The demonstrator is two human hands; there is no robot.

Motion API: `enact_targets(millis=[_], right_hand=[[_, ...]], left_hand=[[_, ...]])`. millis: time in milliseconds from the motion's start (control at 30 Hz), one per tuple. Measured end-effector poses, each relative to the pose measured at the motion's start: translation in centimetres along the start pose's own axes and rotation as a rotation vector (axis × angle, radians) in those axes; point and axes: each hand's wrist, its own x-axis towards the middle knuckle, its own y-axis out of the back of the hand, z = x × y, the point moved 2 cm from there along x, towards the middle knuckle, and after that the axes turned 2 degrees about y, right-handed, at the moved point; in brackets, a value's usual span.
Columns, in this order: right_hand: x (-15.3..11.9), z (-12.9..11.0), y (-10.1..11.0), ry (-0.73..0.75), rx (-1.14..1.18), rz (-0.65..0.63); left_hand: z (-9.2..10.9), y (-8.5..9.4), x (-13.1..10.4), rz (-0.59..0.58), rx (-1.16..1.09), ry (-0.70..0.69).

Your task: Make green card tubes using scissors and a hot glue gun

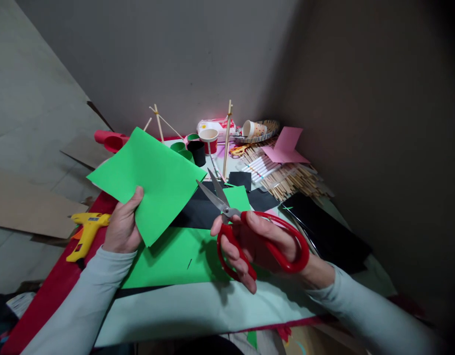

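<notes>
My left hand (126, 224) grips a folded sheet of green paper (153, 177), thumb on top and the other fingers hidden beneath it. In my right hand (264, 241) are red-handled scissors (226, 211), their blades parted and their tips close to the paper's right corner. Fingers and thumb pass through the two handle loops. Below both hands lies a larger green sheet (161, 266), with black paper (198, 209) behind it. A small green square (238, 198) rests on the black paper, just past the scissors' blades.
A yellow glue gun (87, 234) lies at the left edge. Farther back stand paper cups (208, 140), a black cup (196, 153) and a stick frame (227, 140). Wooden sticks (301, 182), pink paper (286, 146) and a black tablet-like slab (323, 231) lie right.
</notes>
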Motion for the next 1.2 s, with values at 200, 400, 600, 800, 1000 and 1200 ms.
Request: enact_targets(millis=[200,400,600,800,1000,1200], right_hand=[[0.0,-0.2,-0.2,-0.003,-0.009,0.022],[-0.1,-0.4,-0.4,-0.014,-0.015,0.045],[-0.1,-0.3,-0.4,-0.002,-0.005,0.062],[0.1,-0.2,-0.1,0.035,0.042,0.077],[0.3,0.1,0.0,0.058,0.113,0.060],[0.5,0.5,0.0,0.079,0.078,0.101]], left_hand=[[0.2,0.1,0.2,0.014,0.001,0.035],[0.1,0.2,0.1,0.003,0.010,0.013],[-0.2,0.3,-0.1,-0.021,0.041,-0.026],[-0.5,0.7,-0.1,-0.085,0.110,-0.055],[-0.7,1.1,0.4,-0.102,0.176,-0.076],[-0.8,1.3,0.7,-0.120,0.213,-0.061]])
